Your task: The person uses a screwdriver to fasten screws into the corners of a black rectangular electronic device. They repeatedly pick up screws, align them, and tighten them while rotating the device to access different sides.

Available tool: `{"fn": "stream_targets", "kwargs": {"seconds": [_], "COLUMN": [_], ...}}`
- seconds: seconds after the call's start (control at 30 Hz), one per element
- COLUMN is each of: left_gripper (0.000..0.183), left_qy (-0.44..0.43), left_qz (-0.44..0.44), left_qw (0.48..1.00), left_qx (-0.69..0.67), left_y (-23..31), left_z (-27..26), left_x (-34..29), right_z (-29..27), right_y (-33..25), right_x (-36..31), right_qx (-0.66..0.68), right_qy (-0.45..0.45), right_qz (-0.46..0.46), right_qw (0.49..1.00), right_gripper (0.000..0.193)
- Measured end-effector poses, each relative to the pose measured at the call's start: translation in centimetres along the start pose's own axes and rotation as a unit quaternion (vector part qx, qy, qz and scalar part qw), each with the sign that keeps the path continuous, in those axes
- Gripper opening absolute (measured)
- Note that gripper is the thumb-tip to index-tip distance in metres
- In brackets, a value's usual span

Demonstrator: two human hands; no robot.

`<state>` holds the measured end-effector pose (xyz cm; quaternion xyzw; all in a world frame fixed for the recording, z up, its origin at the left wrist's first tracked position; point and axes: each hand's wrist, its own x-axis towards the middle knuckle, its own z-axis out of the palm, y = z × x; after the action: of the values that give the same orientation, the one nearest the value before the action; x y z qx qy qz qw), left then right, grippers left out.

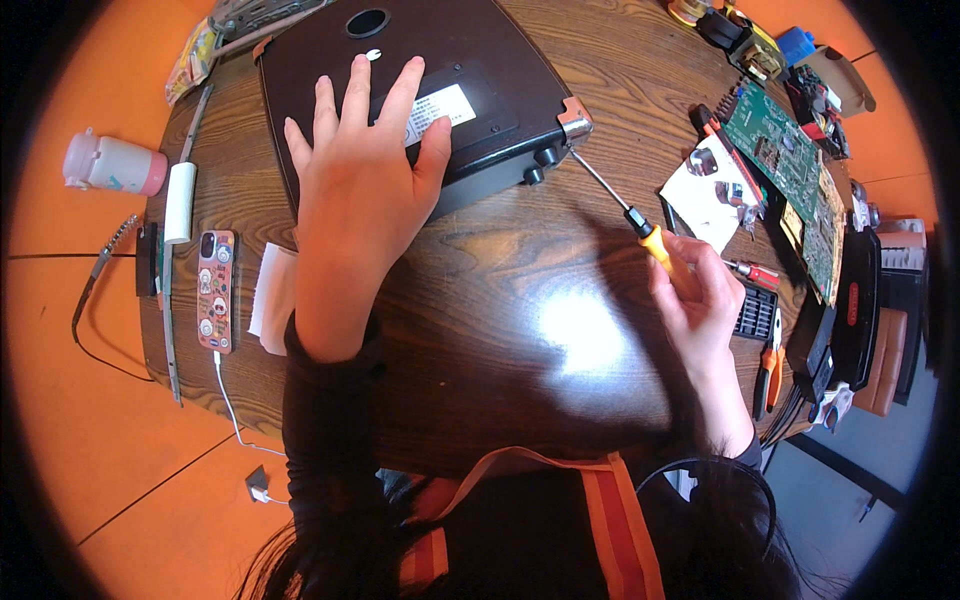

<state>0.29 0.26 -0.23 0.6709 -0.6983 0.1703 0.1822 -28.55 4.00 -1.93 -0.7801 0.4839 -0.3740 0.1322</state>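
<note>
A dark brown box-shaped case (490, 60) lies on the wooden table (480, 330), with a round hole, a white label (450, 108) and a shiny metal corner piece (575, 122). Two black knobs (540, 167) stick out of its near side. My left hand (365, 180) rests on the case's top, fingers spread, partly covering the label. In my right hand (700, 290) is a screwdriver (640, 222) with a yellow and black handle. Its tip meets the metal corner or stops just short of it; I cannot tell which.
To the left are a phone (215, 290) on a white cable, a folded paper (272, 300) and a pink-and-white cup (115, 163). On the right lie a green circuit board (775, 140), white paper with small parts (712, 190), a bit set (757, 312) and orange-handled pliers (768, 370).
</note>
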Motion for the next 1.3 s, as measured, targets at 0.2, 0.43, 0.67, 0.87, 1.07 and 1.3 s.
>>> {"fn": "stream_targets", "kwargs": {"seconds": [0.2, 0.43, 0.67, 0.87, 1.07, 1.3], "left_gripper": [0.045, 0.045, 0.045, 0.046, 0.044, 0.046], "left_qy": [-0.001, 0.014, 0.022, 0.019, -0.002, 0.031], "left_qz": [0.002, 0.006, 0.012, -0.004, -0.013, 0.008], "left_qw": [1.000, 1.000, 1.000, 1.000, 1.000, 0.999], "left_qx": [0.003, -0.008, -0.016, -0.016, -0.001, -0.006], "left_y": [0.0, 0.0, -0.2, 0.1, 0.1, -0.2], "left_z": [-0.1, 0.0, 0.1, 0.0, 0.0, 0.5], "left_x": [0.0, 0.1, 0.1, 0.1, 0.0, 0.0], "right_z": [0.3, 1.9, -0.6, 0.7, 1.8, 1.5], "right_y": [0.1, -0.9, -0.5, -0.4, -2.3, -4.1], "right_x": [0.2, -0.7, 1.4, 0.1, 0.1, 0.6], "right_qx": [-0.011, -0.088, 0.654, 0.693, -0.046, 0.005], "right_qy": [0.018, 0.045, -0.119, -0.110, -0.030, -0.071], "right_qz": [-0.049, -0.105, 0.456, 0.479, 0.024, 0.135], "right_qw": [0.999, 0.990, 0.592, 0.528, 0.998, 0.988], "right_gripper": [0.023, 0.027, 0.013, 0.015, 0.020, 0.012]}}
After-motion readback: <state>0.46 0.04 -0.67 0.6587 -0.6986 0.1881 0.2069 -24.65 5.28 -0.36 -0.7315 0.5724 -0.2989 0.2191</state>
